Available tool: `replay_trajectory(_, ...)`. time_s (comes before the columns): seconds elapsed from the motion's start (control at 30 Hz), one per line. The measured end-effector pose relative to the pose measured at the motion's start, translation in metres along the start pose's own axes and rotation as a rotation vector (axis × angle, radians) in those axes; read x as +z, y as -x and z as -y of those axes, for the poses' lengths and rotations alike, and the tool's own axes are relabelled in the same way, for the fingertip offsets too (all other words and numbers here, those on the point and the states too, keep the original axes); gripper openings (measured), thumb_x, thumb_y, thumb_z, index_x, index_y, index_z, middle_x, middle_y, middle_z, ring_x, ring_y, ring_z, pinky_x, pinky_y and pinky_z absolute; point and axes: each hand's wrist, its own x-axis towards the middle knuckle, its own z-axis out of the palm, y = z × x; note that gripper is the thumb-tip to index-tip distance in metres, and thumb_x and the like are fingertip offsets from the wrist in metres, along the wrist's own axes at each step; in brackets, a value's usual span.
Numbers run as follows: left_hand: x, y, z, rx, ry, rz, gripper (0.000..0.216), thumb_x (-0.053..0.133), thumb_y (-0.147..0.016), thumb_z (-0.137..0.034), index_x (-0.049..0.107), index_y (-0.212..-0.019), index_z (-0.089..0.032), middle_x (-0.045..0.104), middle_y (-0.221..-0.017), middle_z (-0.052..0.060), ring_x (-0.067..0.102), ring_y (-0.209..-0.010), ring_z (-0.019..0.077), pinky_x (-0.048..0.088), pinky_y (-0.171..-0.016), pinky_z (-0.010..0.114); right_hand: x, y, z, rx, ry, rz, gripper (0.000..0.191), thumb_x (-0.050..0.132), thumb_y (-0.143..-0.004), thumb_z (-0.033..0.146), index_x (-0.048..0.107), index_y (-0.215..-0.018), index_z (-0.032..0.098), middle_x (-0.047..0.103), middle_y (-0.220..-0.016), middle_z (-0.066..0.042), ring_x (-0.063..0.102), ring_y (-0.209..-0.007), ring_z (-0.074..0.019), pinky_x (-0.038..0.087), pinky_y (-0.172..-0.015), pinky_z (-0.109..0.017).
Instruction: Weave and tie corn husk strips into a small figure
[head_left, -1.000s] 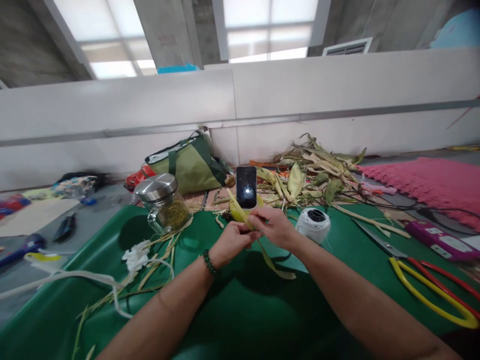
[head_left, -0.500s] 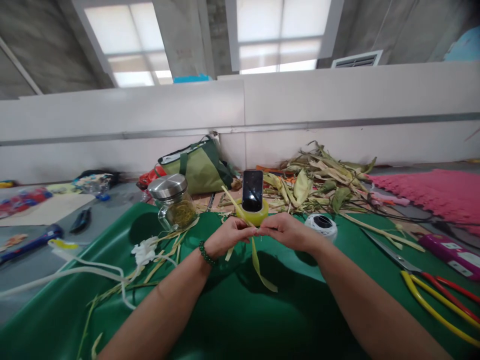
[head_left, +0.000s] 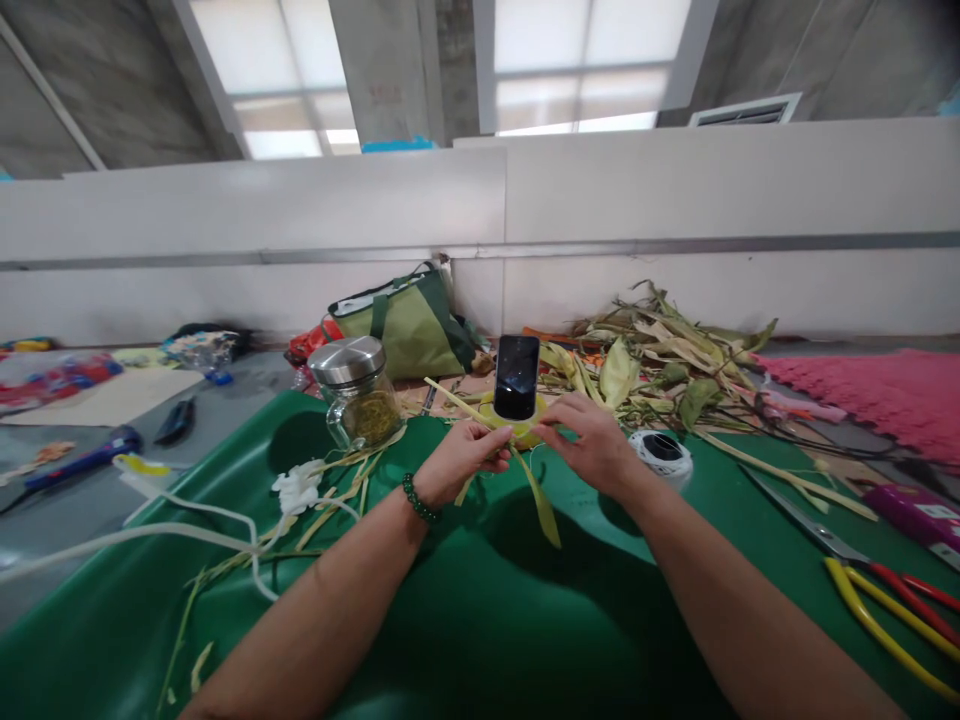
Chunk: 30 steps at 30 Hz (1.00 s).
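Note:
My left hand (head_left: 461, 461) pinches a long yellow-green leaf strip (head_left: 541, 503) over the green mat (head_left: 480, 620). One end of the strip sticks up and to the left, the other hangs down toward the mat. My right hand (head_left: 592, 441) is just to the right, fingers curled at the same strip where it leaves my left hand. A beaded green bracelet (head_left: 415, 499) circles my left wrist. Right behind my hands a black phone (head_left: 516, 376) stands upright in a yellow tape roll (head_left: 525, 428).
A glass jar with a steel lid (head_left: 352, 393) stands at the left, a white thread spool (head_left: 661, 451) at the right. Scissors with red and yellow handles (head_left: 870, 581) lie far right. A heap of dried leaves (head_left: 660, 356), a green bag (head_left: 409, 322) and a pink cloth (head_left: 885, 388) line the back.
My hands have drawn slightly apart, and the strip's hanging end has swung from a curl to a straighter hang. The view has shifted a little.

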Motion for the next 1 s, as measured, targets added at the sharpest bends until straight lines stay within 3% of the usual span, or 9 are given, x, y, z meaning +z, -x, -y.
replay_trajectory(0.07,0.000,0.001,-0.001,0.010,-0.003,-0.002,0.040,0.075,-0.064,-0.048,0.064,-0.058,-0.010,0.061,-0.054,0.002,0.054,-0.050,0.0080,0.046,-0.054,0.021,0.000,0.001,0.007,0.019,0.036,-0.016,0.031,0.053,-0.089,0.037,0.063,-0.066,0.018,0.060,-0.066,-0.005,0.052,-0.066,-0.0155,0.037,-0.063,-0.026)
replay_trajectory(0.2,-0.001,0.001,-0.001,0.073,-0.030,0.041,0.036,0.078,-0.061,-0.044,0.066,-0.057,-0.011,0.062,-0.054,0.001,0.052,-0.050,0.0074,0.043,-0.053,0.020,0.011,0.005,0.017,0.067,-0.007,0.223,0.029,0.054,-0.087,0.034,0.059,-0.064,0.017,0.056,-0.061,-0.001,0.048,-0.060,-0.0125,0.032,-0.057,-0.024)
replay_trajectory(0.43,-0.006,-0.001,0.000,0.072,0.040,0.061,0.025,0.082,-0.055,-0.028,0.068,-0.066,-0.011,0.064,-0.059,0.001,0.052,-0.050,0.0071,0.043,-0.053,0.020,0.018,0.002,0.018,0.248,-0.355,0.381,0.034,0.045,-0.086,0.032,0.049,-0.056,0.016,0.039,-0.051,0.004,0.037,-0.051,-0.0090,0.028,-0.051,-0.022)
replay_trajectory(0.57,-0.006,-0.001,0.000,0.020,0.095,0.054,0.024,0.079,-0.062,-0.030,0.067,-0.068,-0.010,0.062,-0.058,0.001,0.052,-0.050,0.0068,0.044,-0.053,0.020,0.018,0.003,0.019,0.292,-0.367,0.397,0.034,0.043,-0.086,0.035,0.048,-0.057,0.016,0.040,-0.053,0.003,0.036,-0.051,-0.0090,0.027,-0.050,-0.023)
replay_trajectory(0.7,-0.002,0.002,0.000,-0.078,0.107,0.139,0.038,0.061,-0.081,-0.044,0.067,-0.095,-0.009,0.057,-0.055,0.000,0.051,-0.047,0.0074,0.042,-0.048,0.019,0.021,0.004,0.018,0.295,-0.347,0.379,0.030,0.044,-0.082,0.028,0.045,-0.055,0.017,0.038,-0.052,0.003,0.034,-0.052,-0.0085,0.026,-0.050,-0.022)
replay_trajectory(0.83,-0.001,0.004,0.000,0.104,-0.049,0.105,0.049,0.060,-0.082,-0.030,0.051,-0.126,-0.011,0.057,-0.059,-0.003,0.050,-0.049,0.0070,0.042,-0.050,0.019,0.024,0.002,0.015,0.420,-0.543,0.285,0.009,0.057,-0.072,0.024,0.052,-0.068,0.017,0.050,-0.060,0.004,0.045,-0.057,-0.0094,0.034,-0.055,-0.022)
replay_trajectory(0.93,-0.003,0.007,-0.002,0.203,-0.085,0.161,0.066,0.063,-0.078,-0.027,0.039,-0.137,-0.012,0.060,-0.066,-0.003,0.055,-0.056,0.0088,0.045,-0.056,0.021,0.027,-0.001,0.014,0.571,-0.870,0.245,0.026,0.068,-0.066,0.028,0.053,-0.084,0.018,0.060,-0.068,0.003,0.057,-0.063,-0.0121,0.042,-0.061,-0.026)
replay_trajectory(1.0,-0.004,0.010,-0.005,0.214,-0.087,0.207,0.078,0.064,-0.077,-0.026,0.027,-0.144,-0.011,0.061,-0.068,-0.002,0.057,-0.060,0.0108,0.046,-0.058,0.022,0.027,-0.002,0.014,0.620,-0.997,0.229,0.030,0.071,-0.063,0.028,0.051,-0.083,0.019,0.062,-0.065,0.003,0.060,-0.062,-0.0128,0.044,-0.062,-0.027)
